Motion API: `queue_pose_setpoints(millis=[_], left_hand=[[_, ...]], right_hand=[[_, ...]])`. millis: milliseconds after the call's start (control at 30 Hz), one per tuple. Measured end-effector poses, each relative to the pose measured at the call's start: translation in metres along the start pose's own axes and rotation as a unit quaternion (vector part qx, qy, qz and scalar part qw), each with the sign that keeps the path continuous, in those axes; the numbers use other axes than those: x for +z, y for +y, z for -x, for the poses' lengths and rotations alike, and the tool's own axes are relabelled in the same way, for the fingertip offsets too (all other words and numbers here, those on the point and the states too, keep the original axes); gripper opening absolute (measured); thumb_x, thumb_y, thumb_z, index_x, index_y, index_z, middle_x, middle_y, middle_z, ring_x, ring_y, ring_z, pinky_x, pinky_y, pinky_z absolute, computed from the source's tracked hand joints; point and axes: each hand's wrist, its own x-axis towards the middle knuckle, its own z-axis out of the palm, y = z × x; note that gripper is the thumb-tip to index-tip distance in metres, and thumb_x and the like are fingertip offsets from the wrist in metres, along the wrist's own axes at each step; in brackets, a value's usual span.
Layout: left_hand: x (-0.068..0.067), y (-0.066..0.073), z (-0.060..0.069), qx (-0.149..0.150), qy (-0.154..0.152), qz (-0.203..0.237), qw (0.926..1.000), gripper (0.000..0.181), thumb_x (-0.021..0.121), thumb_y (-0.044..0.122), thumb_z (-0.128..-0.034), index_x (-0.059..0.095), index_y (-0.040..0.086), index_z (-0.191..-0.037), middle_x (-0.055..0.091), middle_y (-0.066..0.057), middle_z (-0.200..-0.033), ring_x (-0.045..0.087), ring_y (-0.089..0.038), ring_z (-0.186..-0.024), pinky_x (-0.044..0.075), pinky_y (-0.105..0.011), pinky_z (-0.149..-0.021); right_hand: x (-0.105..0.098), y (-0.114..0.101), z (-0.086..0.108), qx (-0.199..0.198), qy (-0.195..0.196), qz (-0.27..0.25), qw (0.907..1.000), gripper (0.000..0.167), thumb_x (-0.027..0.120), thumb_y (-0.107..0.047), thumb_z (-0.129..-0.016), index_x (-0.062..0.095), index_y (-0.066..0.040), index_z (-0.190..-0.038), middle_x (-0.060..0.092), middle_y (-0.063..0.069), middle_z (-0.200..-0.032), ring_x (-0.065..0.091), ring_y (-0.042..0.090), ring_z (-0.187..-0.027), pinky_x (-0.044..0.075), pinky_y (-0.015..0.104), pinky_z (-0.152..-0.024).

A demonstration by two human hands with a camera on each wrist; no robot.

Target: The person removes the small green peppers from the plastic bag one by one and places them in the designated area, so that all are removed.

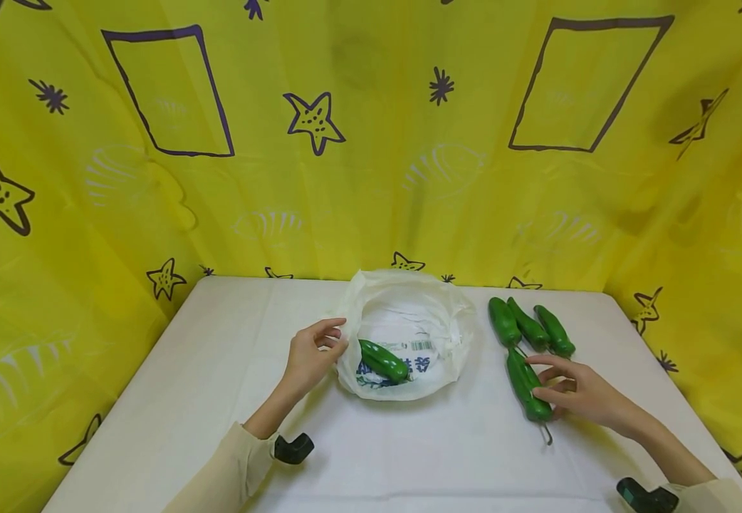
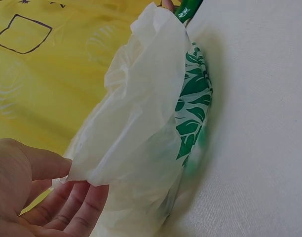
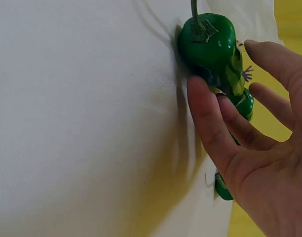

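On the surface [image 1: 172, 399], the bag [image 1: 462, 331] stands towards the back near the middle, one pepper [image 1: 385, 362] lying inside it in the front-left part, with the left hand [image 1: 312, 356] at the rim on its left side. To the right of the bag, three peppers lie side by side, the left one [image 1: 504, 320], the middle one [image 1: 528, 324] and the right one [image 1: 554, 330], while the front pepper [image 1: 523, 381] lies just before the left one, between the bag and the right hand [image 1: 582, 393]. The curtain [image 1: 358, 192] hangs behind the surface and along both its sides.
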Motion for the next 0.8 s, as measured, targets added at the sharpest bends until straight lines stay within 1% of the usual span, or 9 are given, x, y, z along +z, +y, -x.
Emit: queue_pose_setpoints(millis=[133, 233, 400, 500, 700, 800], left_hand=[[-0.001, 0.001, 0.000, 0.001, -0.001, 0.003, 1.0000, 0.036, 0.075, 0.001, -0.0894, 0.073, 0.007, -0.124, 0.070, -0.007, -0.098, 0.069, -0.019, -0.083, 0.051, -0.020, -0.063], [-0.001, 0.001, 0.000, 0.004, -0.001, 0.002, 1.0000, 0.035, 0.075, 0.001, -0.0893, 0.073, 0.007, -0.124, 0.070, -0.007, -0.098, 0.069, -0.020, -0.083, 0.051, -0.020, -0.063], [-0.001, 0.000, 0.000, 0.009, -0.002, -0.001, 1.0000, 0.035, 0.075, 0.001, -0.0894, 0.073, 0.006, -0.124, 0.070, -0.007, -0.097, 0.069, -0.019, -0.083, 0.052, -0.020, -0.065], [0.000, -0.001, 0.000, 0.011, -0.002, -0.002, 0.9999, 0.035, 0.075, 0.001, -0.0894, 0.073, 0.006, -0.124, 0.070, -0.007, -0.097, 0.069, -0.019, -0.083, 0.052, -0.020, -0.066], [0.000, -0.001, 0.000, 0.006, -0.001, -0.003, 1.0000, 0.035, 0.075, 0.002, -0.0893, 0.073, 0.007, -0.124, 0.071, -0.007, -0.097, 0.069, -0.020, -0.084, 0.052, -0.020, -0.066], [0.000, -0.001, 0.000, 0.008, -0.001, -0.002, 1.0000, 0.035, 0.075, 0.001, -0.0893, 0.073, 0.007, -0.124, 0.071, -0.007, -0.097, 0.069, -0.020, -0.084, 0.052, -0.020, -0.065]], right_hand=[[-0.007, -0.004, -0.001, -0.020, -0.014, 0.015, 0.9996, 0.058, 0.069, -0.011, -0.099, 0.043, 0.007, -0.147, 0.060, 0.027, -0.119, 0.070, 0.018, -0.084, 0.061, 0.040, -0.064], [-0.012, -0.008, -0.002, -0.038, -0.025, 0.026, 0.9986, 0.058, 0.068, -0.011, -0.099, 0.041, 0.007, -0.148, 0.060, 0.030, -0.121, 0.070, 0.018, -0.088, 0.061, 0.040, -0.066], [-0.019, -0.013, -0.004, -0.054, -0.028, 0.050, 0.9969, 0.059, 0.068, -0.012, -0.099, 0.041, 0.006, -0.148, 0.059, 0.031, -0.125, 0.070, 0.014, -0.094, 0.061, 0.039, -0.068], [-0.022, -0.015, -0.005, -0.075, -0.025, 0.077, 0.9939, 0.058, 0.068, -0.012, -0.099, 0.042, 0.006, -0.148, 0.060, 0.031, -0.125, 0.069, 0.012, -0.094, 0.060, 0.037, -0.068], [-0.021, -0.020, -0.005, -0.100, 0.019, 0.139, 0.9851, 0.056, 0.072, -0.013, -0.096, 0.049, 0.002, -0.145, 0.063, 0.025, -0.126, 0.067, 0.006, -0.093, 0.057, 0.030, -0.071], [-0.018, -0.021, -0.005, -0.115, 0.039, 0.150, 0.9812, 0.055, 0.074, -0.012, -0.095, 0.052, 0.000, -0.144, 0.061, 0.022, -0.130, 0.067, 0.006, -0.095, 0.057, 0.030, -0.073]])
